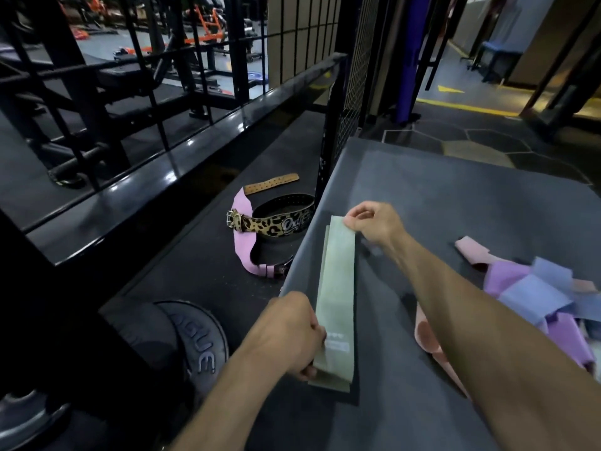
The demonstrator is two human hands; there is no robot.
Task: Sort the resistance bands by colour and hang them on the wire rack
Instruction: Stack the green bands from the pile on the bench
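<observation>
A pale green resistance band [336, 294] lies stretched flat along the left side of a dark grey platform [455, 196], with another green band under it showing at its left edge. My left hand [292, 333] grips its near end. My right hand [374, 224] pinches its far end. A loose pile of purple, blue and pink bands [540, 297] lies on the platform at the right, partly behind my right forearm. A pink band [429, 340] pokes out below that forearm. The black wire rack [354, 79] stands behind the platform's far left corner.
On the floor to the left lie a pink and leopard-print lifting belt [260, 229] and a tan belt [271, 183]. A black weight plate [192, 346] sits near my left arm. A black railing [156, 177] runs along the left.
</observation>
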